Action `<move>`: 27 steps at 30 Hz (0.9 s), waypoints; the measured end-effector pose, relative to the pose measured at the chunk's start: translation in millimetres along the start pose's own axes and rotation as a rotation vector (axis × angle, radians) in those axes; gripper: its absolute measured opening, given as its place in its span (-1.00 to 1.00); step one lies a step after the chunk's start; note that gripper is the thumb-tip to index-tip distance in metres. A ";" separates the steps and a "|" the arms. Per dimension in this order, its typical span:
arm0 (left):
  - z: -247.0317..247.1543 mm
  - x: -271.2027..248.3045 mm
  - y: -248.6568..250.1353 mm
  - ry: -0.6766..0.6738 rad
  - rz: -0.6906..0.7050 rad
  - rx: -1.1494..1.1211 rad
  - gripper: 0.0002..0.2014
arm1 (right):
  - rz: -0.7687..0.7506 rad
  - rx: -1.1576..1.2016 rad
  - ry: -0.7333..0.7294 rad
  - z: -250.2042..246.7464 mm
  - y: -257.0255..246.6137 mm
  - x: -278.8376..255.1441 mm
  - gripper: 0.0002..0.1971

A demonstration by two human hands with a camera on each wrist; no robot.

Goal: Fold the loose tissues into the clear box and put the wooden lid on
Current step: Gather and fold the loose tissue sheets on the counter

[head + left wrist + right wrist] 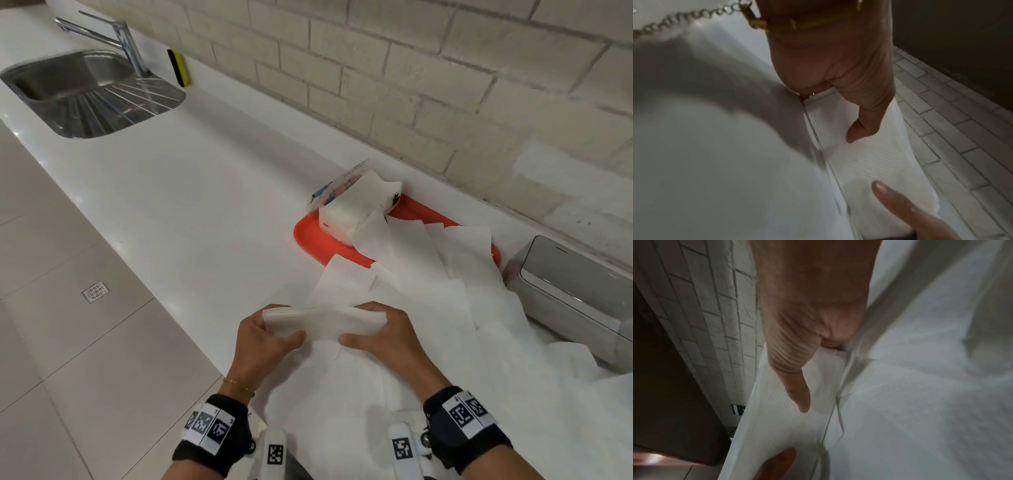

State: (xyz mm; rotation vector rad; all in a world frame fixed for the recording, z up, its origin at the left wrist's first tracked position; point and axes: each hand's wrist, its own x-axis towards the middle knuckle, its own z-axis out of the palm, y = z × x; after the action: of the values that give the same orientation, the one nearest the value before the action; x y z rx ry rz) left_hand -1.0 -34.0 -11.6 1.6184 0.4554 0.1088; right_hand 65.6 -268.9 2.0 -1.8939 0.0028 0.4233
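My left hand [265,339] and right hand [383,337] hold one folded tissue [325,320] between them, lifted above the white surface [191,192]. Each grip is clamped on an end of the fold: thumb on the near face, fingers curled behind it. In the left wrist view my left thumb [863,128] presses the ribbed paper, with the right thumb [898,201] opposite; the right wrist view shows the mirrored arrangement.

The loose tissues [411,284] trail in an overlapping chain from the opened tissue pack [356,205], across the orange tray [308,240], and down under my wrists. The clear box [575,294] lies at the right edge near the brick wall [411,85], with tissue draped against its near side. Far left: a steel sink [89,89], its tap [120,37] and a yellow sponge [178,66] leaning on the wall.
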 end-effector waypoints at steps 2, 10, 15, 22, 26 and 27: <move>5.3 -0.5 2.0 0.007 0.014 -0.022 -0.63 | -0.034 0.050 -0.007 3.8 -2.6 0.2 -0.64; -12.2 5.5 0.4 -0.075 0.044 -0.012 -0.63 | -0.089 0.120 -0.060 -2.0 2.4 -1.2 -0.62; -0.2 6.6 7.2 -0.108 0.059 -0.016 -0.72 | -0.111 0.141 -0.081 6.6 -1.5 1.9 -0.72; -8.0 7.0 8.7 -0.086 -0.028 -0.069 -0.72 | -0.082 0.180 -0.079 -2.2 2.2 2.9 -0.70; -2.6 8.9 10.8 -0.130 -0.020 -0.033 -0.71 | -0.087 0.174 -0.087 4.1 0.4 6.1 -0.72; -3.2 9.6 13.1 -0.131 -0.011 -0.043 -0.72 | -0.098 0.181 -0.085 3.4 -2.4 6.2 -0.73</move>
State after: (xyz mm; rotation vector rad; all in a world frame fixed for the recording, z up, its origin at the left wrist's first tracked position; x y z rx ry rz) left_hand 9.6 -28.1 -0.5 1.5696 0.3584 0.0037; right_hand 71.0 -263.7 1.4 -1.6899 -0.1047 0.4214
